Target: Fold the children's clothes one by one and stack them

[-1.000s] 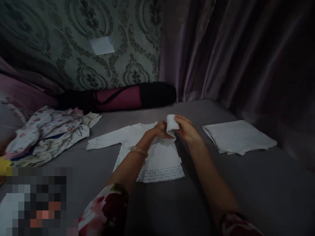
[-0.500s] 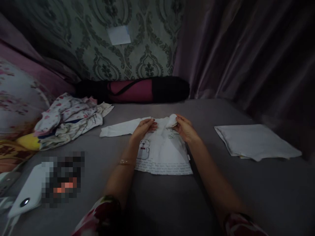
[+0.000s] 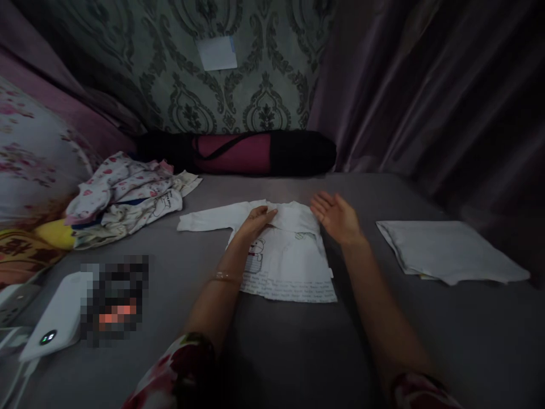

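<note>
A small white shirt (image 3: 293,261) with a bear print and a band of lettering lies on the grey sheet. Its left sleeve stretches out to the left, while the right one is folded across the chest. My left hand (image 3: 258,221) is at the upper middle of the shirt, fingers closed near the end of the folded sleeve; whether cloth is pinched between them is hidden. Beside the shirt's upper right edge, my right hand (image 3: 336,216) is raised with its fingers apart and nothing in it.
Folded white cloth (image 3: 451,250) lies at the right. A pile of clothes (image 3: 128,199), a yellow item (image 3: 55,234) and a white power bank (image 3: 59,318) with a cable are at the left. A black and pink bag (image 3: 238,153) lies along the wall.
My right hand has let go of the right sleeve and moved right, its fingers opening. The sleeve now lies flat across the chest. My left hand has moved slightly right.
</note>
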The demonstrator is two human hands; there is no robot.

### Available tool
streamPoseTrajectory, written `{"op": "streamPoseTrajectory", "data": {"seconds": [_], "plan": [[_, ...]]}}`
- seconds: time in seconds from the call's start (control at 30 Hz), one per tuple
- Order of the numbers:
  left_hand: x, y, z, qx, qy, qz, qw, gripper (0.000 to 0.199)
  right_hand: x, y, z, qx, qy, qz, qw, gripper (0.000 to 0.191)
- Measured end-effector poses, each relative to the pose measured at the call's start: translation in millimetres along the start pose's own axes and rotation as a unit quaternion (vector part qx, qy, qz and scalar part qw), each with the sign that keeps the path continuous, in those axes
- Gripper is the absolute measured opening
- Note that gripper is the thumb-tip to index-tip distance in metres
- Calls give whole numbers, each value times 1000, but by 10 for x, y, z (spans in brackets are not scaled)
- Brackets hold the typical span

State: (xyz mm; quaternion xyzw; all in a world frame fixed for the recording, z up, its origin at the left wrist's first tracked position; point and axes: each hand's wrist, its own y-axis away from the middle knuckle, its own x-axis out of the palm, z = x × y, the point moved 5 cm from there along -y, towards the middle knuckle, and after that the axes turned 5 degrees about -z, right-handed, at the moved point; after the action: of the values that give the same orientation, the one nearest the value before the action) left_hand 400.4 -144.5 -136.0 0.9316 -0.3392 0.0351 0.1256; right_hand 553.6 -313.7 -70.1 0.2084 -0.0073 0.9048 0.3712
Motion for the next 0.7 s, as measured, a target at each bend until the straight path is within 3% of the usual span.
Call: {"op": "streamPoseTrajectory", "data": {"seconds": [0.1, 0.2, 0.3, 0.4, 0.6, 0.7], "plan": [[17, 10, 17, 12, -5, -15, 1000, 38, -287, -9, 206, -61, 58, -42, 996, 47], [31, 7, -23, 48, 17, -26, 998, 32, -475, -1, 275, -69, 23, -83, 994, 47], [-8, -12, -64, 63, 40, -38, 997, 37, -542, -13, 228, -49, -71, -117, 989, 41], [-96, -49, -66, 60, 30, -61, 996, 40, -532, -54, 121, -28, -75, -130, 988, 38], [-226, -136, 4, 76, -7, -103, 992, 32, -468, -165, -146, -46, 107, -139, 983, 42], [-257, -147, 7, 93, -48, -134, 985, 32, -345, -169, -250, -80, 311, -125, 939, 52]]}}
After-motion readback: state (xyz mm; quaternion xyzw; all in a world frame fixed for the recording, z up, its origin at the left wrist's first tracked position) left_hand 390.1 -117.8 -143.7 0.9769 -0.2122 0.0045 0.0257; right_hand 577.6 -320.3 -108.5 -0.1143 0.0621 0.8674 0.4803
